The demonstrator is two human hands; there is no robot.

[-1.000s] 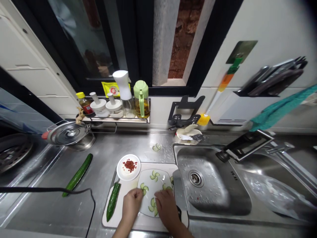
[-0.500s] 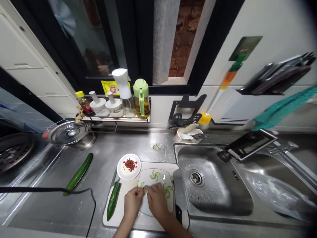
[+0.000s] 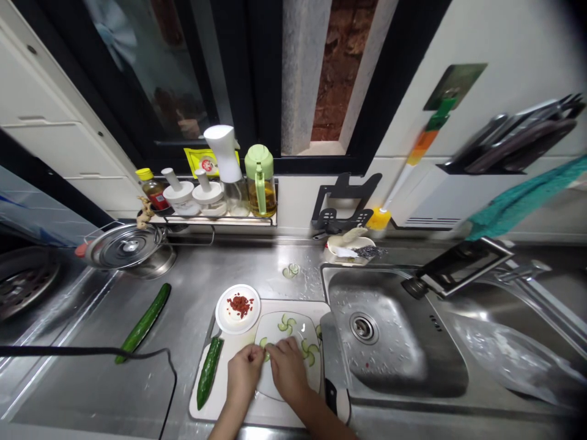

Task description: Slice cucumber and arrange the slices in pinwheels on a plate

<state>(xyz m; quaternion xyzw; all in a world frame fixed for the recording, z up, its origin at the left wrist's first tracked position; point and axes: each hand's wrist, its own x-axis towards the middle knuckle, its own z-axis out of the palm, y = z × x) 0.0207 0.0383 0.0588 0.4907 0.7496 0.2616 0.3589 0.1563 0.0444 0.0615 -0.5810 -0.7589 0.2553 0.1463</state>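
Note:
Both hands meet over the left half of a white squarish plate on a cutting board. My left hand is closed, thumb and fingertips pinched together at the plate's left edge; what they hold is hidden. My right hand has its fingers bent and its thumb and forefinger pinched at a thin cucumber slice. Cucumber slices fanned in a swirl lie at the top of the plate, and another swirl is right of my right hand. A cut cucumber rests on the board's left side.
A white dish with red berries overlaps the board's upper left corner. The knife lies along its right edge, beside the sink. A whole cucumber and a black cable are left. Loose slices sit behind.
The view has shifted very slightly. My left hand's fingers have turned and loosened a little at the plate's edge; my right hand stays at nearly the same spot.

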